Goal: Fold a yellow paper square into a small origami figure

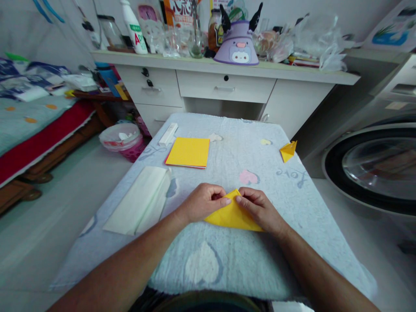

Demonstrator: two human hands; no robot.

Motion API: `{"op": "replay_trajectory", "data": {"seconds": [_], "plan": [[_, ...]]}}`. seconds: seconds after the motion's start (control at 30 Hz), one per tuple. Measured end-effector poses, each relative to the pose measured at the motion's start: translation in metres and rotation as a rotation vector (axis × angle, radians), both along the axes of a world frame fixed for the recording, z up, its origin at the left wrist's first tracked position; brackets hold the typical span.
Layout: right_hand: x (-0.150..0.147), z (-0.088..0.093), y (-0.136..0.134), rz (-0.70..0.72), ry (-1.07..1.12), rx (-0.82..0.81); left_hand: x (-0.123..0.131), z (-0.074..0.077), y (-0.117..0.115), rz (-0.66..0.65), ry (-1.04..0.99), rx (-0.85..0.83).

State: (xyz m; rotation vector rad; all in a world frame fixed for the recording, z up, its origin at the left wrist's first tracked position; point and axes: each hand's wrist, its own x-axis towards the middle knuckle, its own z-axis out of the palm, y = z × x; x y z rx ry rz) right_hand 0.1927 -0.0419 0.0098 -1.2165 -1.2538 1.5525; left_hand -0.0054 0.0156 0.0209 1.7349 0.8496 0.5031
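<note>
A yellow sheet of paper (234, 219), folded into a triangle, lies at the near middle of the cloth-covered table with its peak pointing away from me. My left hand (208, 201) pinches it just left of the peak, thumb on top. On the other side my right hand (258, 208) grips the right slope, its thumb close to the peak. Parts of the paper's edges are hidden beneath both hands. Farther off to the left sits a stack of square paper (188, 152), yellow on top. A small folded yellow paper piece (288, 151) rests near the table's right edge.
A pale folded paper or cloth (139, 201) lies left of my forearm, and a slim white box (168, 134) behind it. The table (260, 264) has a light blue cloth. Beyond stand a white desk (227, 84), a bin (121, 138) and a washing machine (383, 143).
</note>
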Motion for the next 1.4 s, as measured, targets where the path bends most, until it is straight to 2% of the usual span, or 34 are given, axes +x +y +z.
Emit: {"op": "replay_trajectory", "data": {"seconds": [0.13, 0.37, 1.1, 1.4], "plan": [[-0.0002, 0.0002, 0.0003, -0.009, -0.004, -0.023, 0.0002, -0.0004, -0.0006, -0.003, -0.008, -0.008], [-0.0024, 0.0010, -0.0004, 0.003, 0.010, -0.018, 0.0037, -0.0022, -0.0017, 0.030, -0.142, -0.036], [-0.0044, 0.0037, -0.0022, 0.043, -0.054, 0.065, 0.0046, 0.0002, -0.0039, 0.053, -0.113, -0.017], [-0.0033, 0.0004, -0.0002, 0.003, -0.075, 0.135, 0.0046, 0.0015, -0.0046, 0.078, -0.085, -0.012]]}}
